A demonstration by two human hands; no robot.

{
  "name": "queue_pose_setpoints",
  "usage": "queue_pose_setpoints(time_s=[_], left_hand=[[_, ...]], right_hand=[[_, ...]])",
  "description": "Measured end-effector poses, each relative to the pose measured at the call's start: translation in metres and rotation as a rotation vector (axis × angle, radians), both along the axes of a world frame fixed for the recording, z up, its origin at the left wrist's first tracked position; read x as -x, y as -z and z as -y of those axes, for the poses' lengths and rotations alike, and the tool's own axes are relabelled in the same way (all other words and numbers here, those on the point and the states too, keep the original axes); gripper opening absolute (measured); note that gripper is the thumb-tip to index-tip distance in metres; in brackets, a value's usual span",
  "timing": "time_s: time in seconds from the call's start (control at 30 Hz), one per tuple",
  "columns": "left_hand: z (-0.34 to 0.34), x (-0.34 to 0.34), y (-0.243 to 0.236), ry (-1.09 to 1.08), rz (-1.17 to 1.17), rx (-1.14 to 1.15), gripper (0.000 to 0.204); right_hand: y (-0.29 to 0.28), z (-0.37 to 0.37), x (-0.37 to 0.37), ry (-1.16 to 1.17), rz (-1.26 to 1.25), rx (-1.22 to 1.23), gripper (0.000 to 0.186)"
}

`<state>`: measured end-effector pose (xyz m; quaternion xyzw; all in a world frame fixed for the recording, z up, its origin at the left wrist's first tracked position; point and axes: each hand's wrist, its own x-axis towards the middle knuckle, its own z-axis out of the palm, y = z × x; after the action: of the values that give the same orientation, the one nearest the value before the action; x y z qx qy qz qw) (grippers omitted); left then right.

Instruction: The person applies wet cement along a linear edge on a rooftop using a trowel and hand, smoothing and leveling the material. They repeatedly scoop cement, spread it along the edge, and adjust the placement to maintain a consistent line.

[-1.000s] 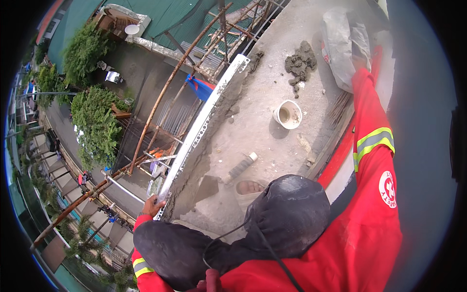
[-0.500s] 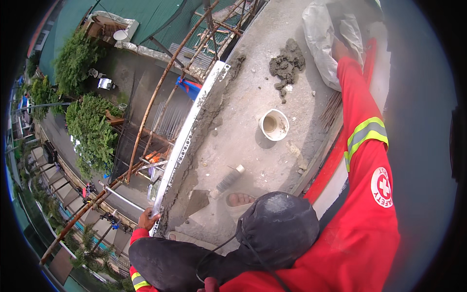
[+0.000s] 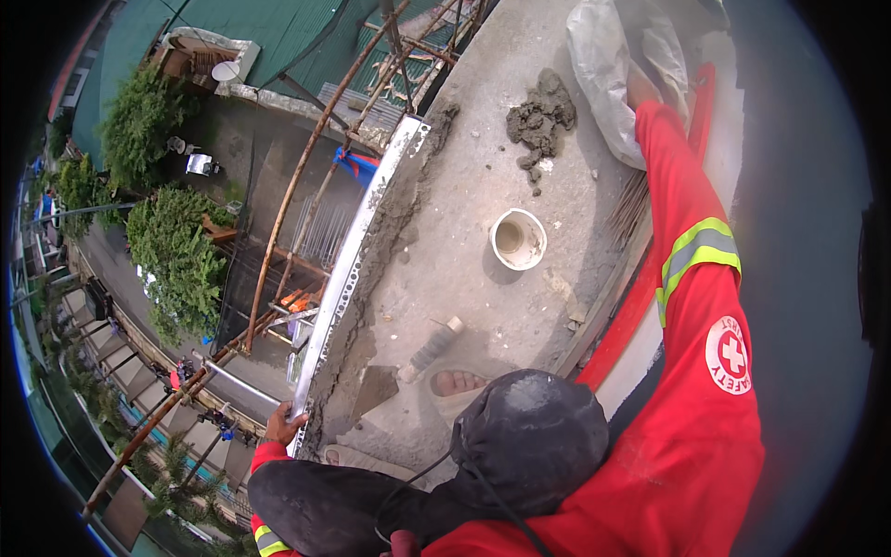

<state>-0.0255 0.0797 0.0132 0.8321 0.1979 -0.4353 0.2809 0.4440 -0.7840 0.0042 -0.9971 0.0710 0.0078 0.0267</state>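
One change within a second: from sleeve alone to bare right hand (image 3: 640,86) among folds of pale sack (image 3: 601,76); hence work at both sides. Unable to tell its grip. At slab (image 3: 445,251) edge, pinched by left hand (image 3: 282,424): perforated white strip (image 3: 356,239). Count: one sack, one strip, one tub (image 3: 533,249), one mortar heap (image 3: 543,116).

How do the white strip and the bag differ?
The white strip is long and narrow; the bag is broad and crumpled. The left hand grips the white strip; the right hand, partly hidden, is in the bag's folds. Both look whitish.
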Motion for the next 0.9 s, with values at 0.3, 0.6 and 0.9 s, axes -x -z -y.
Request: queue_pose_setpoints(time_s=[0.3,0.6,0.9], left_hand=[[0.004,-0.005,-0.008,-0.041,0.015,0.063,0.061],[0.020,0.002,0.002,-0.071,0.027,0.037,0.057],[0.000,0.030,0.015,-0.155,0.220,0.227,0.044]], right_hand=[[-0.004,0.030,-0.002,0.377,0.203,-1.084,0.027],[-0.051,0.044,0.010,0.819,0.187,-2.158,0.010],[-0.167,-0.206,0.087,0.537,-0.382,-1.788,0.016]])
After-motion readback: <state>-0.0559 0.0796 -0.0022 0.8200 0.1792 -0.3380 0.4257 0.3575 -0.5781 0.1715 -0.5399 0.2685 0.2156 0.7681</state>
